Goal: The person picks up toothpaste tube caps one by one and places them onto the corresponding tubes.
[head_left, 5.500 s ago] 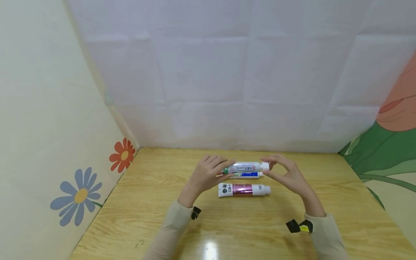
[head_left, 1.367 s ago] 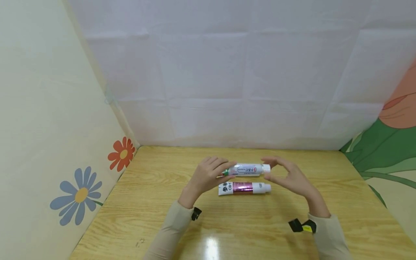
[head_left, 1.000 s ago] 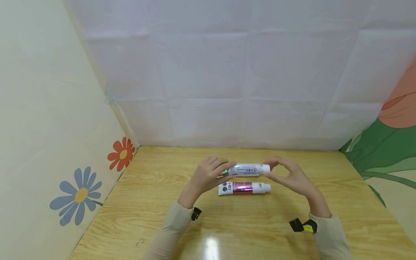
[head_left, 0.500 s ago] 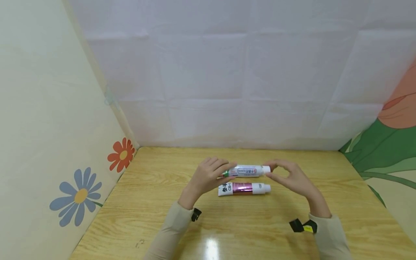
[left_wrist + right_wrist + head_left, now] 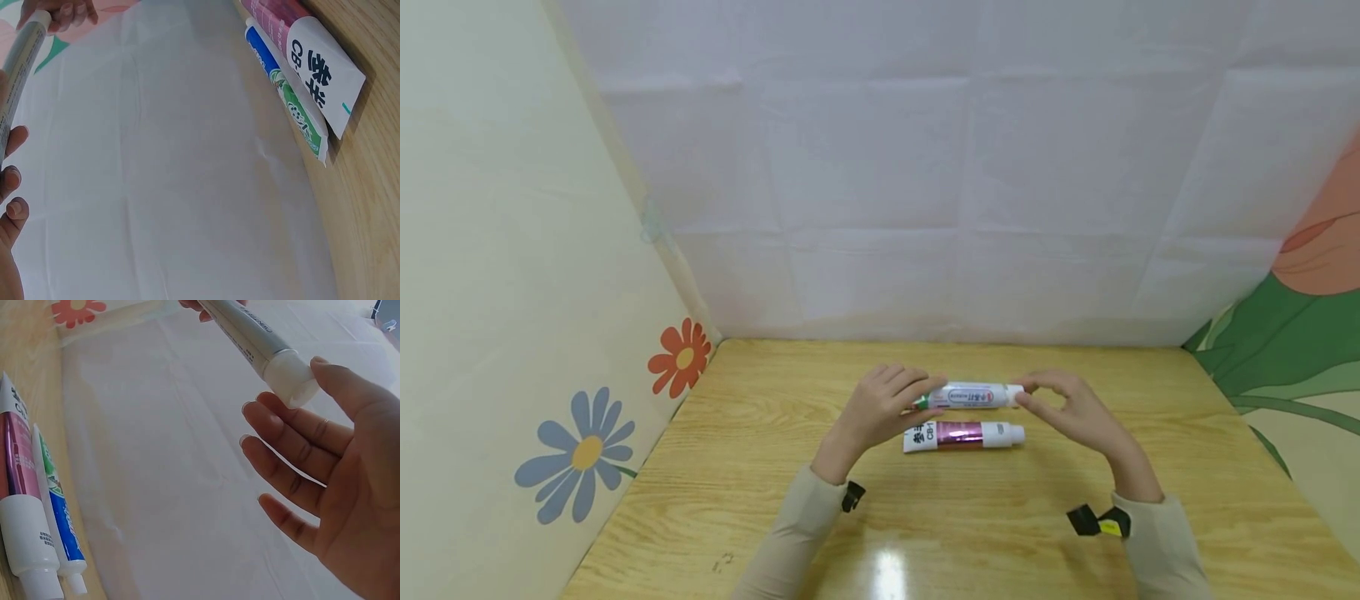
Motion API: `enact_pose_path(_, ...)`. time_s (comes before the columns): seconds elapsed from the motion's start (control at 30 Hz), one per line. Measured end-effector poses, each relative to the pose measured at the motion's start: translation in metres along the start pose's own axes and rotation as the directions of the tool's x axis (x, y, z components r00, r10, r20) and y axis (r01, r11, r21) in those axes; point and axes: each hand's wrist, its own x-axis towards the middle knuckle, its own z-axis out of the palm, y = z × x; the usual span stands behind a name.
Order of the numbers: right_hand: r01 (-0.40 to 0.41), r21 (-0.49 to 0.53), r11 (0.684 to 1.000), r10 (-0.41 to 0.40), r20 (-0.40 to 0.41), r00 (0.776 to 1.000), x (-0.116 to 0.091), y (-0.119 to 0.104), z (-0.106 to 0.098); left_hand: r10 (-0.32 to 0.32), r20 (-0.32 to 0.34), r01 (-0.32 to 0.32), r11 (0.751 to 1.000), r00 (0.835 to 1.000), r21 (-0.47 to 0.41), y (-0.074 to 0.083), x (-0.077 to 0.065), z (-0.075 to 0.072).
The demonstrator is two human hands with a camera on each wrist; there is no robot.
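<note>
A white toothpaste tube (image 5: 973, 395) with a green tail end is held level above the table. My left hand (image 5: 874, 410) grips its tail end between thumb and fingers. At the other end, my right hand (image 5: 1078, 414) pinches the white cap (image 5: 292, 380) between thumb and forefinger, its other fingers spread loosely below. A pink and white toothpaste tube (image 5: 961, 434) lies on the table, cap to the right. Beside it lies a slimmer blue, green and white toothpaste tube (image 5: 289, 94), which the held tube hides in the head view.
The wooden table (image 5: 970, 525) ends at a white sheet-covered wall (image 5: 880, 208) behind the tubes. A side wall with painted flowers (image 5: 587, 452) stands on the left, and green painted leaves (image 5: 1262, 367) show on the right.
The held tube has come down slightly and now covers the blue tube, visible 5.5 seconds ago. My right thumb and forefinger have shifted slightly on the cap; my left hand keeps its grip.
</note>
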Motion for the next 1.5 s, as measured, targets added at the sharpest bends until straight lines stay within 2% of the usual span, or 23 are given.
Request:
enact_pose_path(0.27, 0.001, -0.008, 1.000, 0.000, 0.027, 1.000, 0.001, -0.002, 0.000, -0.003, 0.010, 0.003, 1.000, 1.000, 0.006, 0.001, -0.001, 0.000)
enact_pose_path(0.57, 0.093, 0.003, 0.996, -0.093, 0.004, 0.996, 0.005, -0.030, -0.007, 0.004, 0.008, -0.004, 1.000, 1.000, 0.008, 0.001, 0.000, -0.001)
enact_pose_path(0.67, 0.099, 0.011, 0.995, -0.099, 0.005, 0.995, 0.005, -0.025, -0.005, 0.007, -0.001, -0.007, 1.000, 1.000, 0.008, 0.001, 0.001, -0.002)
enact_pose_path(0.8, 0.072, -0.014, 0.997, -0.072, 0.020, 0.997, 0.002, -0.007, -0.001, 0.003, -0.008, -0.003, 1.000, 1.000, 0.001, 0.000, 0.002, -0.003)
enact_pose_path(0.9, 0.020, -0.023, 1.000, -0.019, 0.040, 0.999, 0.000, 0.001, 0.000, 0.000, -0.015, 0.000, 1.000, 1.000, -0.007, 0.001, 0.003, -0.004)
enact_pose_path(1.1, -0.065, 0.036, 0.997, 0.063, 0.053, 0.997, -0.001, -0.007, 0.000, -0.006, -0.018, 0.006, 1.000, 1.000, -0.010, 0.000, 0.004, -0.004)
enact_pose_path(1.3, -0.020, 0.053, 0.998, 0.018, 0.033, 0.999, 0.002, -0.034, -0.007, -0.013, -0.006, 0.013, 1.000, 1.000, -0.015, 0.000, 0.003, -0.004)
enact_pose_path(1.5, 0.008, 0.057, 0.998, -0.010, 0.031, 0.999, 0.003, -0.037, -0.009, -0.024, -0.002, 0.024, 0.999, 1.000, -0.026, 0.000, 0.002, -0.005)
